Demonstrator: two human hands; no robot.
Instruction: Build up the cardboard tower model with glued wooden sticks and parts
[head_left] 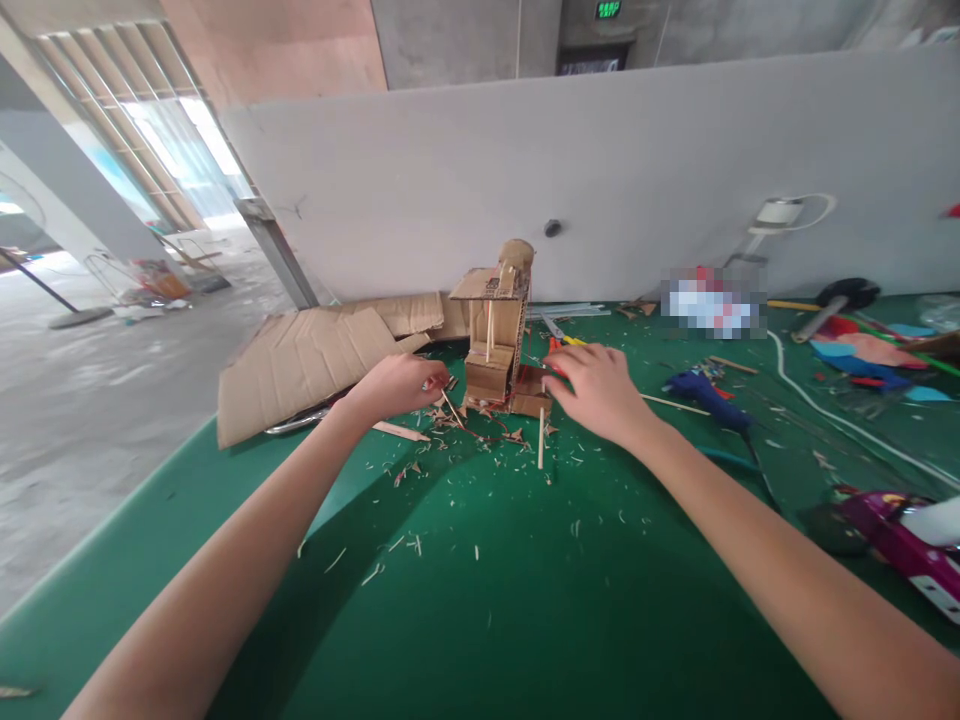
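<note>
A small cardboard model (496,335) with a tower and thin sticks stands on the green table (480,600). My left hand (397,385) is curled just left of its base, fingers pinched on a thin wooden stick (452,408). My right hand (596,390) reaches in from the right, fingers bent at the model's lower right corner, beside a red-handled tool (556,345); what they grip, if anything, is hidden. A loose stick (540,438) and wood shavings lie in front of the model.
Flat cardboard sheets (300,365) lie at the back left. A blue glue gun (709,392) with its cord, coloured paper scraps (870,355), a white cable (840,415) and a purple object (907,545) occupy the right side. A grey partition (600,180) stands behind the table.
</note>
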